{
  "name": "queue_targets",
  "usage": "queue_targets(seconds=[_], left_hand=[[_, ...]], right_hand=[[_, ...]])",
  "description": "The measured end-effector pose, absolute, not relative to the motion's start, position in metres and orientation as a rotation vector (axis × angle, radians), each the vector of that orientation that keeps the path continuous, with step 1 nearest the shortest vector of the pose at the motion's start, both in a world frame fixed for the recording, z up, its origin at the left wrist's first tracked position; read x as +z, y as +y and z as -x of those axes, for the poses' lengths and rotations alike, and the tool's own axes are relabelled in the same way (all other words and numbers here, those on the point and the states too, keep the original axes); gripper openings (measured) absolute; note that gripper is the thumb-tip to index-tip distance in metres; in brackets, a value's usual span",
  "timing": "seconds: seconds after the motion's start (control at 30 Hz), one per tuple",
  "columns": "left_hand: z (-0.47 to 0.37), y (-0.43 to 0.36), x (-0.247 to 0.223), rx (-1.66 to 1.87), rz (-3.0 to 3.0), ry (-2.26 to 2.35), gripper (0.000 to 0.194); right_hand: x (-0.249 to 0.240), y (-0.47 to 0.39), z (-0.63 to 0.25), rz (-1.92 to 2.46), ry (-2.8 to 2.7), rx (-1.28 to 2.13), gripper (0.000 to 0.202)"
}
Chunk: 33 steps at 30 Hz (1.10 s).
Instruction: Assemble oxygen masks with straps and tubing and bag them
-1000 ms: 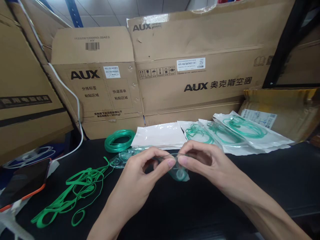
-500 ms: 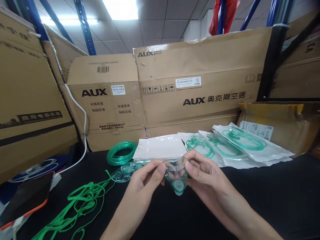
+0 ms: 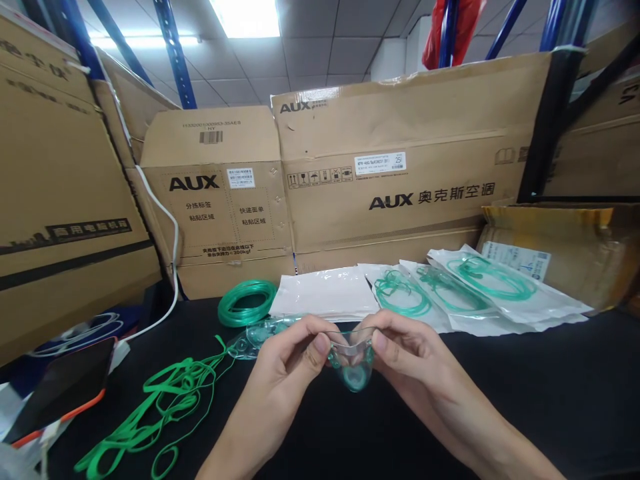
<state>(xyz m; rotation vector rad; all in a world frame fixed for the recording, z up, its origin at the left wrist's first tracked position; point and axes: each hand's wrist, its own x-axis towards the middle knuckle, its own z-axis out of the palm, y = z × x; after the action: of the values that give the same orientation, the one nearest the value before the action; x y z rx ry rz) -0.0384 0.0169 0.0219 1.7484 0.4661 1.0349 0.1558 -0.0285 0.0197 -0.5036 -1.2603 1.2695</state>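
Note:
Between my two hands I hold a clear green oxygen mask above the black tabletop. My left hand pinches its left edge between thumb and fingers. On the opposite edge, my right hand grips it the same way. The mask's round port faces down and toward me, and its rim lies across the top. Behind my left hand lie more clear masks, partly hidden by it. Left of them is a loose tangle of green elastic strap.
A coil of green tubing and a stack of white pouches lie behind my hands. Several packed pouches with tubing lie at the right. A phone rests at the left. Large cardboard boxes wall off the back.
Both hands still grip the mask. The mask has tilted a little, so its port shows at a flatter angle. The whole view has shifted slightly.

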Motion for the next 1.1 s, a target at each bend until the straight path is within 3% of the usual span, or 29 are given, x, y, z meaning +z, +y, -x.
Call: queue_targets(seconds=[0.6,0.97,1.1], left_hand=[[0.038,0.017,0.026,0.998,-1.866,0.501,0.035],[0.038,0.018,0.026,1.042,-1.732,0.405,0.014],[0.037,0.019,0.023,1.000,-1.712,0.396,0.015]], right_hand=[[0.008,-0.025,-0.156,0.566,-1.414,1.189,0.017],[0.017,-0.027,-0.160,0.543,-1.349,1.257,0.018],[0.017,-0.028,-0.162,0.660,-1.421,1.168,0.012]])
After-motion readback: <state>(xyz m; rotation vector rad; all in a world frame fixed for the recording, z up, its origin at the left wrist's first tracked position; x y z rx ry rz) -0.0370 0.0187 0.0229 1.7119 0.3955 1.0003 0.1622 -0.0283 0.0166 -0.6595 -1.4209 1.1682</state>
